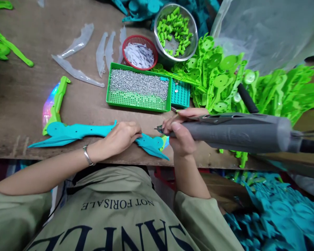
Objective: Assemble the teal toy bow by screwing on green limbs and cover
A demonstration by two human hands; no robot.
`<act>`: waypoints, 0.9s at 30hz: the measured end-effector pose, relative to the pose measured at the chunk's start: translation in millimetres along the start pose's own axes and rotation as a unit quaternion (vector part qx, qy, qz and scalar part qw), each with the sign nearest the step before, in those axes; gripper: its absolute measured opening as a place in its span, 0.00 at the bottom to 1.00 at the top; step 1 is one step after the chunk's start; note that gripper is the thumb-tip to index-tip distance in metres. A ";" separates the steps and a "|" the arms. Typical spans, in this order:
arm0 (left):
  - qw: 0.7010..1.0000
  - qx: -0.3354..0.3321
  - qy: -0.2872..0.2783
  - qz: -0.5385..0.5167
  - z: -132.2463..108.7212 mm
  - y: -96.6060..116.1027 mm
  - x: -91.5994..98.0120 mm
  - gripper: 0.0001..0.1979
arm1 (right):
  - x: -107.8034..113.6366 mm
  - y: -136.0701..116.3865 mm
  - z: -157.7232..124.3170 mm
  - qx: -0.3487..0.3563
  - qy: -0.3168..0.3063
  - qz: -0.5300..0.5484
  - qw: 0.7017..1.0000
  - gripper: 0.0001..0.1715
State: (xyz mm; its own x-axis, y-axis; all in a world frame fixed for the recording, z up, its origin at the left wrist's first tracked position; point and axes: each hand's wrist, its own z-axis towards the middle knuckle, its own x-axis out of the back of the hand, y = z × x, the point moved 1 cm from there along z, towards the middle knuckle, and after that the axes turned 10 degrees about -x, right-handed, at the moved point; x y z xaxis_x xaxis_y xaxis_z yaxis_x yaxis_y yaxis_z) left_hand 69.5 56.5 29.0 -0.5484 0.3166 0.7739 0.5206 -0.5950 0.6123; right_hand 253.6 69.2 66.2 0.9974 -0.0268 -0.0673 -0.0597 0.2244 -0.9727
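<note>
My left hand (pixel 121 136) presses down on a long teal plastic toy piece (pixel 78 131) that lies along the near edge of the wooden table, fingers curled over its middle. My right hand (pixel 180 134) grips a grey powered screwdriver (pixel 235 131) held level, its bit pointing left toward the teal piece just beside my left fingertips. A green and clear toy piece (pixel 54 104) glowing with coloured light lies under the teal piece's left end.
A green tray of small silver screws (pixel 138 89) and a small teal tray (pixel 180 93) sit behind my hands. A red basket (pixel 140 52), a metal bowl of green bits (pixel 176 31), clear plastic blades (pixel 77 71) and heaps of green parts (pixel 225 76) and teal parts (pixel 277 216) surround them.
</note>
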 end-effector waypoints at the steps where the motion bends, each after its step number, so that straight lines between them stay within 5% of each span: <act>1: 1.000 -0.001 0.004 0.009 -1.3 0.0 -0.5 0.07 | 0.6 -0.7 -0.8 -0.001 0.001 0.003 1.000 0.12; 11: 0.999 0.030 0.011 0.036 -1.6 2.5 -7.0 0.08 | 2.7 0.5 -5.8 0.002 -0.011 -0.002 1.000 0.12; 20: 0.996 -0.079 0.034 -0.005 -16.3 -3.5 -12.8 0.08 | -2.6 5.4 -7.3 0.011 -0.036 0.008 0.999 0.10; 27: 0.987 -0.123 0.039 0.100 -15.6 -8.2 -16.9 0.14 | -6.3 6.2 -8.0 0.049 -0.041 0.012 0.998 0.11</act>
State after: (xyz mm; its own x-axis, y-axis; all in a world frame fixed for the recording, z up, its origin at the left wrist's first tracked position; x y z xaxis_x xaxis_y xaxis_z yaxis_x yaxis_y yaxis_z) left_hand 64.2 44.5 8.3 -0.5046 0.1227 0.8546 0.4537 -0.8045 0.3834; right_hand 246.6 63.0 58.8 0.9960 0.0594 -0.0672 -0.0826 0.3178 -0.9446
